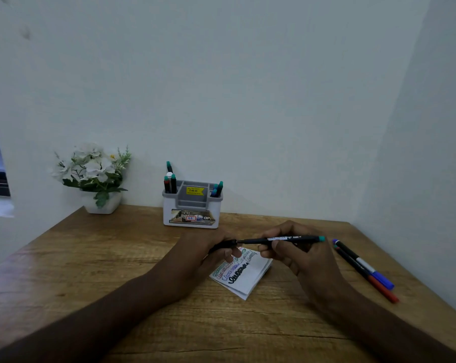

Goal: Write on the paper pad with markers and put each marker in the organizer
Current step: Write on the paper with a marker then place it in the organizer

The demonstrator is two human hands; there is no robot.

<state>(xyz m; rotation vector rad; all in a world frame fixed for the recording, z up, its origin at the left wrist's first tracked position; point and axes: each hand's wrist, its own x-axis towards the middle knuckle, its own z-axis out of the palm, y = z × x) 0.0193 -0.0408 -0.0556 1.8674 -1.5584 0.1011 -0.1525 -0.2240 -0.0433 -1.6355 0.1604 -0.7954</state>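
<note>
The right hand gripped the black marker above the paper pad; the left hand pinched its cap at the tip; capping seemed underway; next, the organizer behind.

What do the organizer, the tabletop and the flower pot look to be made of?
Organizer: seemingly moulded plastic, white body with grey insert, smooth, carrying a printed label and price sticker. Tabletop: wood or wood-look laminate, brown with visible grain lines and a slight sheen. Flower pot: white, smooth, rounded square; ceramic or plastic, unclear.
</note>
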